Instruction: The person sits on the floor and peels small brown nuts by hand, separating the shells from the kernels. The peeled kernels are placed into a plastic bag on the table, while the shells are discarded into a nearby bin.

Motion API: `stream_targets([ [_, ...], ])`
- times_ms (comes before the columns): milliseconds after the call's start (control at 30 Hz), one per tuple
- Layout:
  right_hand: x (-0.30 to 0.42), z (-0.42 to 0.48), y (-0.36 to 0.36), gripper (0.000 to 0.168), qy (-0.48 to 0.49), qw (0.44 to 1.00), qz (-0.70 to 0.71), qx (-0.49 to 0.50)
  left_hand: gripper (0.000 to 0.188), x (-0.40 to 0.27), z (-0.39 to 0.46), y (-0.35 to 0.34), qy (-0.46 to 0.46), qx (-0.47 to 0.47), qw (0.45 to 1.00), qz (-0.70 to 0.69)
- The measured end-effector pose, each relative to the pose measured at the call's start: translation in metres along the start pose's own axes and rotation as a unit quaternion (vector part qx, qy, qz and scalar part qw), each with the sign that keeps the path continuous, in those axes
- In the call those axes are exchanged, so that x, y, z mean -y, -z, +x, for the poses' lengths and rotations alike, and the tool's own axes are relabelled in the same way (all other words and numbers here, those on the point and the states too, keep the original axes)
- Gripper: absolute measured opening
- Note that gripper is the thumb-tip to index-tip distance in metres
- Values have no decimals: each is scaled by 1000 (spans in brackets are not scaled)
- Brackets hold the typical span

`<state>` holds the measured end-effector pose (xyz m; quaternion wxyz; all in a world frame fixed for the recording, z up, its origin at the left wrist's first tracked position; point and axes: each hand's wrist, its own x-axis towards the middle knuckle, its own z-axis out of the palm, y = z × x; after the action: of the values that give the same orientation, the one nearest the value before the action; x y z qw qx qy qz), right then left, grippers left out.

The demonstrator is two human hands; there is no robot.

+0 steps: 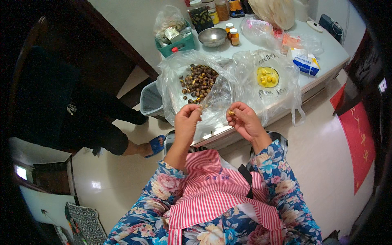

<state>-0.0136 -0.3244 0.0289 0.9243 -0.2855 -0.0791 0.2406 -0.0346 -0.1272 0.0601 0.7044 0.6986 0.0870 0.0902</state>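
My left hand (pixel 187 118) pinches a small brownish bit, perhaps shell, between thumb and forefinger at the near edge of a clear plastic bag (pixel 171 73). On that spread bag lies a heap of brown chestnuts (pixel 200 81), some split so that yellow shows. Apart from it, my right hand (pixel 245 119) holds a small yellowish chestnut (pixel 231 112) in its fingertips, above the table's front edge. Several peeled yellow kernels (pixel 269 79) rest on a round yellow patch of a second plastic bag (pixel 248 65), which bears printed writing.
A steel bowl (pixel 212 37), two orange bottles (pixel 234 38) and a green basket (pixel 186 43) stand toward the back of the white table (pixel 332 55). At right lies a blue-white packet (pixel 304 62). A bin (pixel 151 99) and another person's leg (pixel 134 148) are at left.
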Motion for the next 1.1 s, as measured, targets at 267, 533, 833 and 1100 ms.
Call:
stream_targets([
  [267, 23, -77, -125, 12, 122, 955, 23, 268, 7, 9, 18, 117, -12, -101, 993, 52],
  [533, 28, -70, -215, 22, 272, 837, 19, 474, 10, 26, 40, 176, -1, -195, 975, 106],
  [833, 3, -30, -131, 22, 103, 989, -54, 93, 17, 40, 80, 213, -69, -228, 930, 278],
  [1100, 0, 17, -76, 17, 106, 993, -53, -9, 36, 12, 154, 215, -149, -269, 781, 543],
])
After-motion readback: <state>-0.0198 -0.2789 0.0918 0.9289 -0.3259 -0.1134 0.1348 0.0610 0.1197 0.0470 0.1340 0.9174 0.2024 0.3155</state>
